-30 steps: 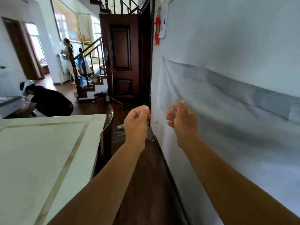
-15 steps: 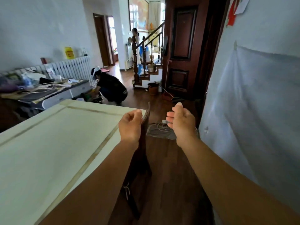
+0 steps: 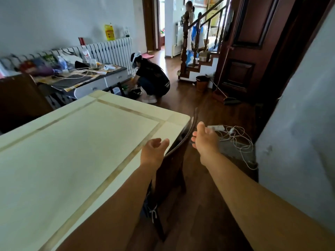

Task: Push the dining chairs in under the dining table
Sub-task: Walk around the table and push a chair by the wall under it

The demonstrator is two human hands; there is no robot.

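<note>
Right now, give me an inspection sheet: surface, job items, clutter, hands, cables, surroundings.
Surface: dining table, cream top with tan inlay lines, nothing seen on it.
Job's things: dark wooden dining chair, its back close against the table's right edge; a second dark chair back shows beyond the far left side.
Clutter: side desk crowded with bottles, bags and a laptop; bin and broom on the floor.
Hands: left hand open above the chair's top rail; right hand open just right of it; neither is gripping.
Cables: white power strip with tangled cords on the floor by the wall.
Surroundings: crouching person, staircase, dark door.
</note>
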